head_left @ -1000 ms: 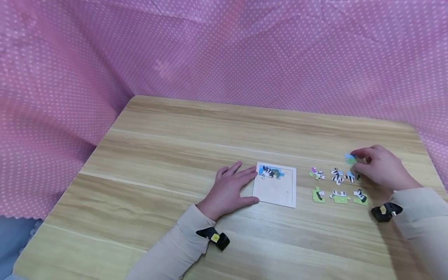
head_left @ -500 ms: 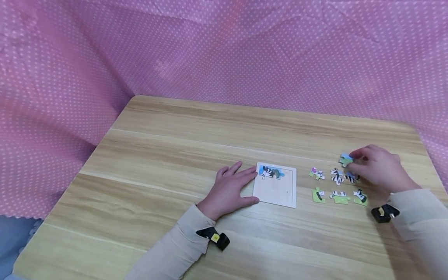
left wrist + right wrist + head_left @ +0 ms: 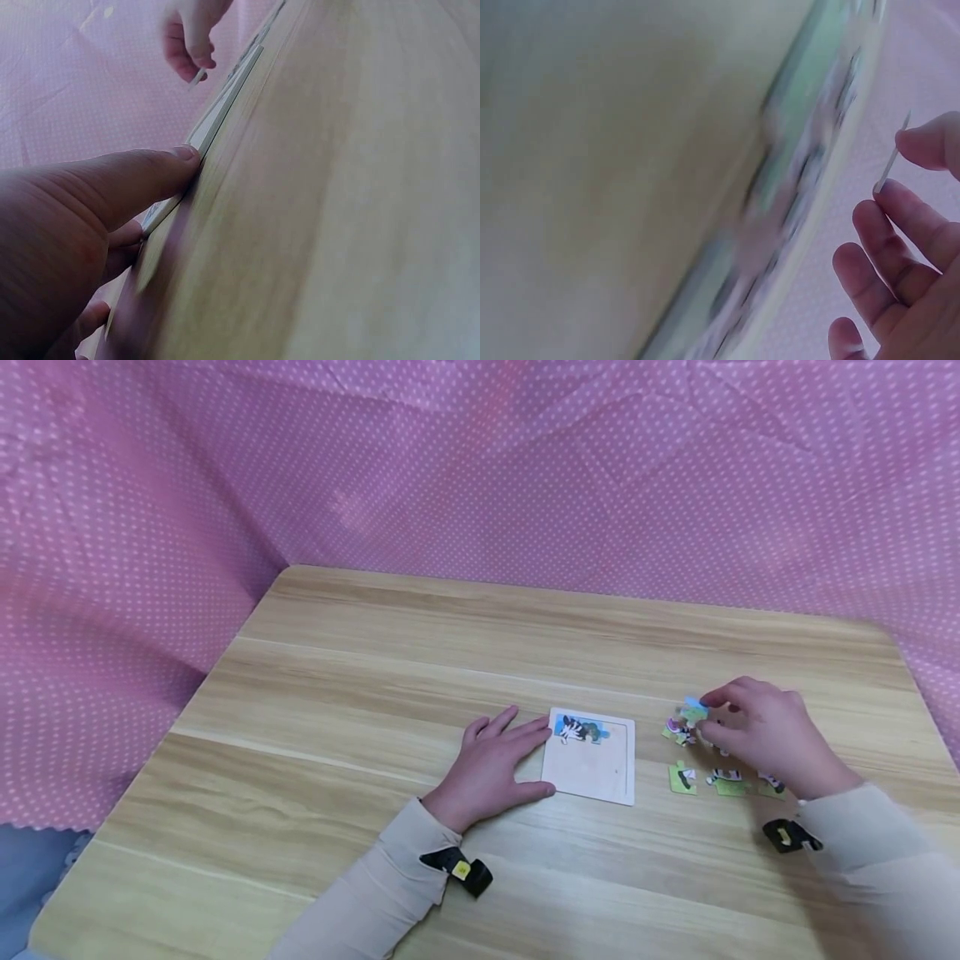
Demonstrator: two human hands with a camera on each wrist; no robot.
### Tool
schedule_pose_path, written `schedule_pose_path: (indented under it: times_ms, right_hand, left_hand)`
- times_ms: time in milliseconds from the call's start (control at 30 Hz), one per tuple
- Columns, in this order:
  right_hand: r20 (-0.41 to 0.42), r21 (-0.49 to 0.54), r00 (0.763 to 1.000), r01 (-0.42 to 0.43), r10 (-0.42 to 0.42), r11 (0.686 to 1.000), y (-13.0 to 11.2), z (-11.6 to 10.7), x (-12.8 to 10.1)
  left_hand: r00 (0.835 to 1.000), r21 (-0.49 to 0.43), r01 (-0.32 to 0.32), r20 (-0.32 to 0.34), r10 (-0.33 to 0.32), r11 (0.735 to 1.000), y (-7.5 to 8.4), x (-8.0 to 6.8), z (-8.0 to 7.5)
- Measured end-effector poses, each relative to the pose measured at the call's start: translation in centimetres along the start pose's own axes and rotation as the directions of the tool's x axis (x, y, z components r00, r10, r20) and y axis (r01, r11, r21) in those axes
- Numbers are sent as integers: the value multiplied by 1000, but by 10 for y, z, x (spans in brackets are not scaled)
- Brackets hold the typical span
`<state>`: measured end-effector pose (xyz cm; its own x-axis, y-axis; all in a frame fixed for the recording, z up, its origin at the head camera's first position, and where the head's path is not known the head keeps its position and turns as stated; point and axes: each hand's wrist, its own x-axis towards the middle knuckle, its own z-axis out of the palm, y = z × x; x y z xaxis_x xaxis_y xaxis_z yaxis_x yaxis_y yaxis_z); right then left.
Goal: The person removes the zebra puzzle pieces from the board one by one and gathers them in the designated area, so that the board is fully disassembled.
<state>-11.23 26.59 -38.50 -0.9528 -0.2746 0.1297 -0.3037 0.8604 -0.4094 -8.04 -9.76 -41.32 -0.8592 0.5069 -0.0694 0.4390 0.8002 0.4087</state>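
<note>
My left hand [image 3: 491, 772] lies on the table with its fingers spread. Its thumb and a fingertip touch the left edge of a square white puzzle board [image 3: 581, 775]. In the board's upper left corner sit zebra-head puzzle pieces [image 3: 576, 729]. Between thumb and finger, my right hand [image 3: 772, 739] pinches a blue-and-green puzzle piece [image 3: 692, 712] above the loose ones. The right wrist view shows this thin puzzle piece [image 3: 892, 161] edge-on, lifted off the table. Partly behind the right hand lie some loose pieces.
Loose puzzle pieces lie right of the board, among them a green corner piece [image 3: 682, 779], a striped piece [image 3: 727, 781] and a purple-and-green piece [image 3: 673, 729]. A pink dotted cloth [image 3: 480, 485] hangs behind the wooden table [image 3: 360, 693].
My right hand has taken the blue-and-green puzzle piece from the far right and carried it left, over the other loose pieces. The left hand and the board have not moved.
</note>
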Motion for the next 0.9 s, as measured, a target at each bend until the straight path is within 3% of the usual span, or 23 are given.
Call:
schedule_pose_path:
  times_ms: [167, 367, 633, 900]
  right_hand:
    - [-70, -9, 992, 104, -104, 995, -19, 10, 4]
    - [-78, -2, 982, 175, -174, 985, -38, 18, 9]
    - [38, 10, 993, 111, -111, 994, -56, 23, 13]
    - [78, 8, 990, 120, -120, 993, -65, 28, 16]
  left_hand:
    - [1000, 0, -2, -3, 2, 1000, -1, 0, 0]
    - [1000, -2, -7, -2, 7, 1000, 0, 0, 0]
    - [1000, -4, -12, -7, 12, 1000, 0, 0, 0]
    - [1000, -1, -13, -6, 13, 1000, 0, 0, 0]
